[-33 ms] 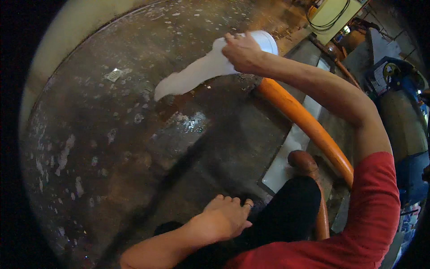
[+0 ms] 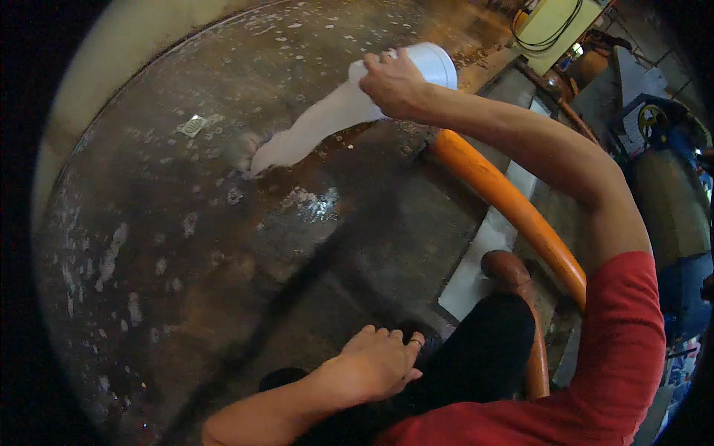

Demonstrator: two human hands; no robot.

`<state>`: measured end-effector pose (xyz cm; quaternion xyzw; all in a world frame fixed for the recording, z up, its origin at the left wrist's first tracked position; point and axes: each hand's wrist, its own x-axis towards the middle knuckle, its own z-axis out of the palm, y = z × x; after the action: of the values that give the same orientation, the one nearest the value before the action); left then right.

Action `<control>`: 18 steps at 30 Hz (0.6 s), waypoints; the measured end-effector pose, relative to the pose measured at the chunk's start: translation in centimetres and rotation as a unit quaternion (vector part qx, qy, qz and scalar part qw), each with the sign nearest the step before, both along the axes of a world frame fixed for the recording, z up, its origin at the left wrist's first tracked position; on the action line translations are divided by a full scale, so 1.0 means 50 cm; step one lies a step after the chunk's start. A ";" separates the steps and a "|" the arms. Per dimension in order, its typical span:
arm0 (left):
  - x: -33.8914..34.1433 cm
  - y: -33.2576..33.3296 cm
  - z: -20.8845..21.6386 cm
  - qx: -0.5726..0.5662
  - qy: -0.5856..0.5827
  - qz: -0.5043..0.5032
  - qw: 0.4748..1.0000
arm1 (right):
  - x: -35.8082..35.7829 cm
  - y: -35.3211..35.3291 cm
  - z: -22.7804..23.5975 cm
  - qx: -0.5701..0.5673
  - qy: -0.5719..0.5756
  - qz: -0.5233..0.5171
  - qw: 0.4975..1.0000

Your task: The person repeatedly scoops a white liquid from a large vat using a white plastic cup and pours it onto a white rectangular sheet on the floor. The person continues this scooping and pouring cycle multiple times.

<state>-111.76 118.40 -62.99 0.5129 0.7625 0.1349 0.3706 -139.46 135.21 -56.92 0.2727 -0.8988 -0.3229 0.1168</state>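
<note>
My right hand (image 2: 396, 83) is closed on a white container (image 2: 433, 67) in the upper middle. The container lies tipped on its side, its ringed end to the right and its other end partly hidden by my fingers. From it a milky white stream (image 2: 312, 130) runs down to the left, narrowing until it meets a dark brown, wet-looking surface (image 2: 223, 245) with a blurred splash. My left hand (image 2: 379, 360) rests beside my dark-clothed knee, fingers extended, a ring on one of them, holding nothing.
An orange pipe (image 2: 513, 212) slants past my right arm. Below it are a rust-coloured pipe end (image 2: 506, 266) and a pale ledge (image 2: 476, 275). A small pale patch (image 2: 192, 125) lies on the brown surface. A curved wall (image 2: 126, 67) rises far left; machinery (image 2: 669, 186) stands at right.
The container and my right hand have shifted slightly left and up. The stream's lower end is a little lower, and a splash now shows there. My left hand stays almost still.
</note>
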 end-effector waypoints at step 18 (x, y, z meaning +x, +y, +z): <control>-0.028 0.014 0.005 0.013 -0.025 -0.004 1.000 | 0.230 0.472 -0.165 -0.248 -0.175 -0.291 0.907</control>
<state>-113.17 119.09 -62.76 0.5170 0.7494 0.1557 0.3832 -127.94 158.82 -65.15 0.0128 -0.9953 -0.0559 -0.0776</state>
